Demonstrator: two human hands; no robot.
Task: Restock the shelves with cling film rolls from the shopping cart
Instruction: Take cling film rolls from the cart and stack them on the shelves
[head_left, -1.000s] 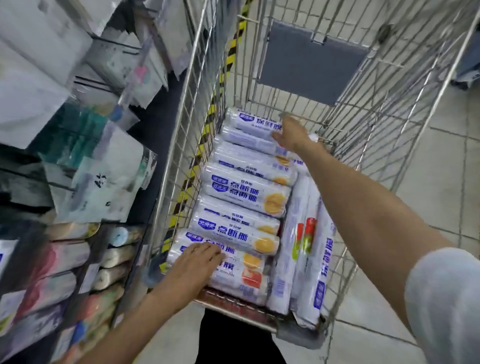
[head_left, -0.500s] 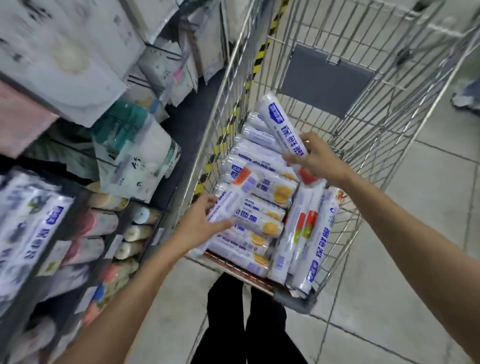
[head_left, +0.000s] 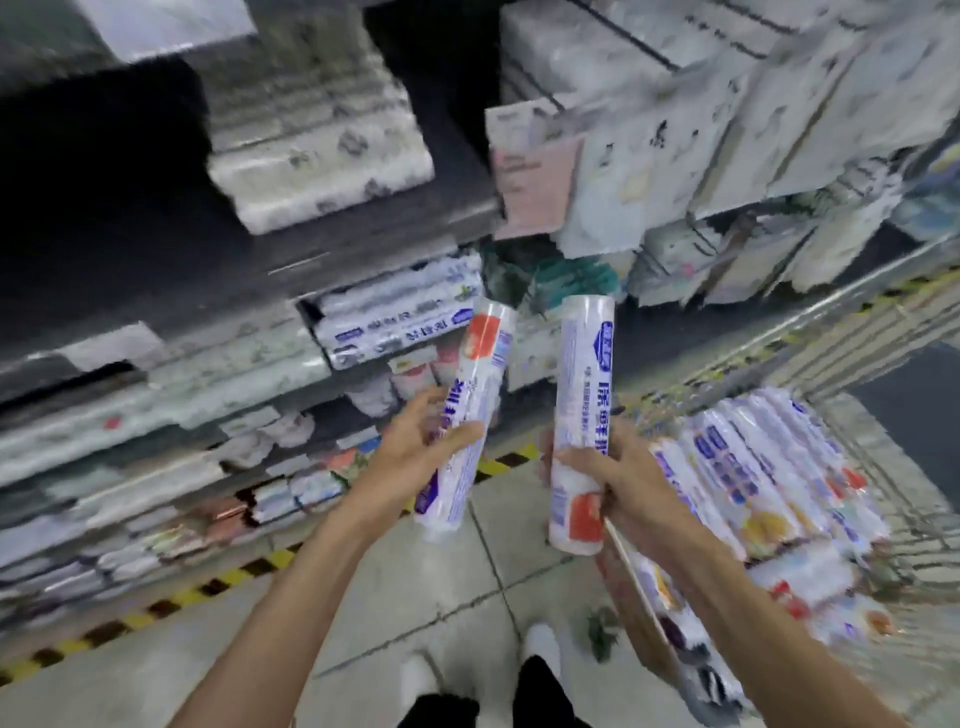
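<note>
Hands are both occupied: the left hand (head_left: 415, 460) is curled round the middle of one cling film roll (head_left: 470, 410), and the right hand (head_left: 621, 480) is wrapped round the lower part of a second roll (head_left: 582, 395). Both are held roughly upright between the shelves (head_left: 363, 208) and the shopping cart (head_left: 841, 322). Each roll is judged light and stiff, though the glossy wrapper may prove slippery, so a grip near the middle is advised. More rolls (head_left: 753, 467) are seen lying in the cart. Similar packs (head_left: 395, 322) are already stacked on one shelf, and the room left above them looks tight; finer detail is lost to blur.
</note>
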